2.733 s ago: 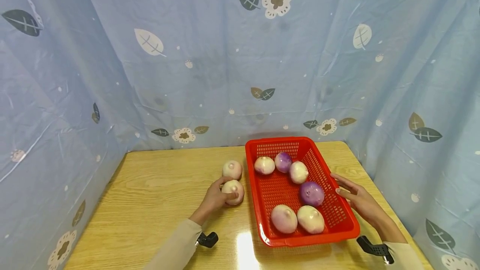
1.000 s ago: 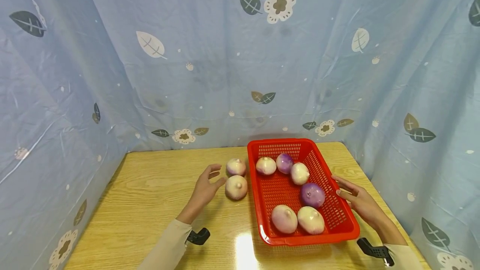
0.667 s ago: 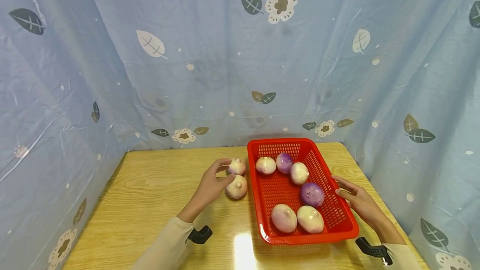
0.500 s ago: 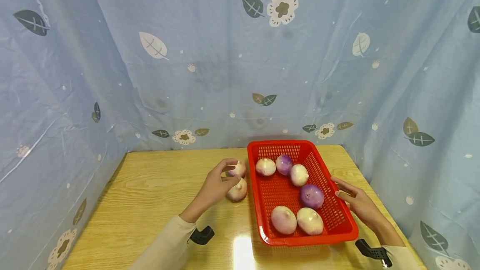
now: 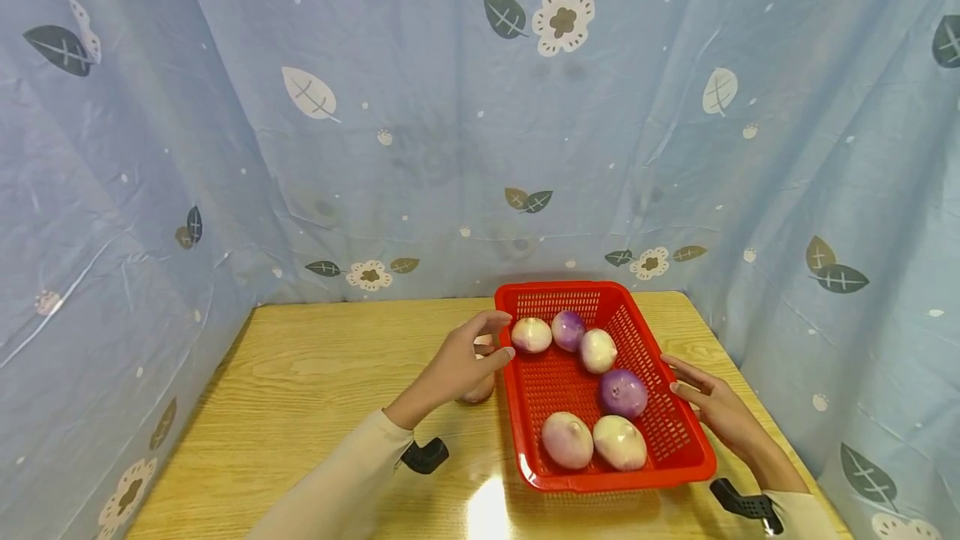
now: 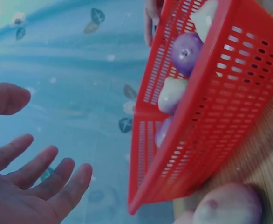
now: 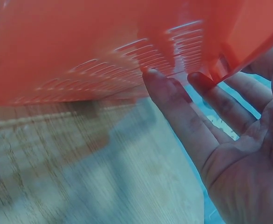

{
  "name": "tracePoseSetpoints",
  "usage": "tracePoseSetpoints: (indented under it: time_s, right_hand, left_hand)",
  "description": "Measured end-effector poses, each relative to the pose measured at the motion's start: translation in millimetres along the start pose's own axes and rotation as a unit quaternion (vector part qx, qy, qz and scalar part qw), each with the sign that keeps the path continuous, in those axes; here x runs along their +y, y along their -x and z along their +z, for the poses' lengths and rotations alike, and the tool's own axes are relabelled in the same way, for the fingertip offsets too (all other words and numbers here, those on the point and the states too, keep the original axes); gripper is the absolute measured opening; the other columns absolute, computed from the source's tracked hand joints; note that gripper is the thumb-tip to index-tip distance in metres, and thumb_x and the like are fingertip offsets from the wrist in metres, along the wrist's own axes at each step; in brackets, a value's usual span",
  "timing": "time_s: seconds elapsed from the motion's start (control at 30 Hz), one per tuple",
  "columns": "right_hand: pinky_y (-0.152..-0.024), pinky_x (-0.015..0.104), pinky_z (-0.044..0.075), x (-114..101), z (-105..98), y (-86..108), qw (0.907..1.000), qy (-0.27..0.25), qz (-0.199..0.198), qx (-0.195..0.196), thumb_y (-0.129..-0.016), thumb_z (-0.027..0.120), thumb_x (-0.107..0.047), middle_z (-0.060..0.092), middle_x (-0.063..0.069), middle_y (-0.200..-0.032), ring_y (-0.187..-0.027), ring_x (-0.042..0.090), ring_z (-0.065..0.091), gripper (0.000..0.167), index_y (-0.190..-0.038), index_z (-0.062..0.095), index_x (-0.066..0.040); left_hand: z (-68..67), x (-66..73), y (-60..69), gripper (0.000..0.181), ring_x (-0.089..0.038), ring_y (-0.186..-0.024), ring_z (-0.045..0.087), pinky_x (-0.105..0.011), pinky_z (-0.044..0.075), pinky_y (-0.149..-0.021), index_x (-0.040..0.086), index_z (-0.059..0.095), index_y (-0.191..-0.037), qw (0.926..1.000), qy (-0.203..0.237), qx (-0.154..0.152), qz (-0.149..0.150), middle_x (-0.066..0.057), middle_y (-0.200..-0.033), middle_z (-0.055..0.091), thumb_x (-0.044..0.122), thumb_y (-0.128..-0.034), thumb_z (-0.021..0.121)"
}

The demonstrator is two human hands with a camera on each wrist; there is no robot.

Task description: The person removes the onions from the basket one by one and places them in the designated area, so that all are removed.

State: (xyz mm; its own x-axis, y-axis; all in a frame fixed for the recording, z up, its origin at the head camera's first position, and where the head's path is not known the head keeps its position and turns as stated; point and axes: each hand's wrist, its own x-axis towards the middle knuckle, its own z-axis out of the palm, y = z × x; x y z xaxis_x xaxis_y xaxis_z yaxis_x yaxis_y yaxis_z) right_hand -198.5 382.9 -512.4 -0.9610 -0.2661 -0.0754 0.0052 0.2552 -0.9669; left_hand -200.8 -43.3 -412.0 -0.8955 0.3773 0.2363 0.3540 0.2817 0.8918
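Note:
A red slotted plastic basket (image 5: 622, 480) stands on the table and holds several purple-and-white onions (image 5: 567, 440). Over its left rim my left hand (image 5: 461, 363) hovers, thumb and fingers spread apart and holding nothing, as the left wrist view also shows. Partly hidden beneath this hand are two onions on the table outside the basket; the nearer onion (image 5: 478, 391) shows its lower part, and in the left wrist view an onion (image 6: 232, 205) lies at the bottom. My right hand (image 5: 722, 408) touches the basket's right side, its fingers (image 7: 183, 121) extended against the outer wall.
The wooden table (image 5: 337, 373) extends left of the basket. A blue curtain (image 5: 420, 148) with leaf and flower prints encloses the back and both sides, close to the right hand. Black wrist mounts (image 5: 425, 456) sit at both sleeves.
My left hand has released the nearer onion, drawn back left, then moved right over the two table onions to the basket's left rim. My right hand stays at the basket.

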Motion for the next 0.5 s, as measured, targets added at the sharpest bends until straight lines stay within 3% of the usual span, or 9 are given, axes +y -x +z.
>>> tracePoseSetpoints:
  time_s: [0.33, 0.5]
  right_hand:
    - [-0.082, 0.041, 0.06, 5, 1, -2.9, 0.9999, 0.002, 0.011, 0.01, -0.102, 0.052, -0.024, 0.055, -0.031, -0.121, -0.105, -0.002, 0.064, 0.059, -0.154, 0.028, -0.008]
    - [-0.082, 0.041, 0.06, 3, 1, -0.7, 0.9999, 0.003, 0.004, 0.01, -0.102, 0.052, -0.024, 0.055, -0.03, -0.121, -0.104, -0.003, 0.064, 0.059, -0.154, 0.029, -0.007]
  left_hand:
    - [21.9, 11.0, -17.3, 0.043, -0.025, -0.123, 0.057, -0.041, 0.052, -0.101, 0.016, 0.053, -0.133, 0.9985, -0.001, -0.053, -0.011, -0.008, -0.134, 0.058, 0.018, -0.0921, 0.066]
    - [32.5, 12.7, -28.6, 0.046, -0.024, -0.126, 0.057, -0.037, 0.05, -0.103, 0.024, 0.052, -0.135, 0.9933, -0.017, -0.113, -0.019, 0.0, -0.138, 0.057, 0.027, -0.0925, 0.068]
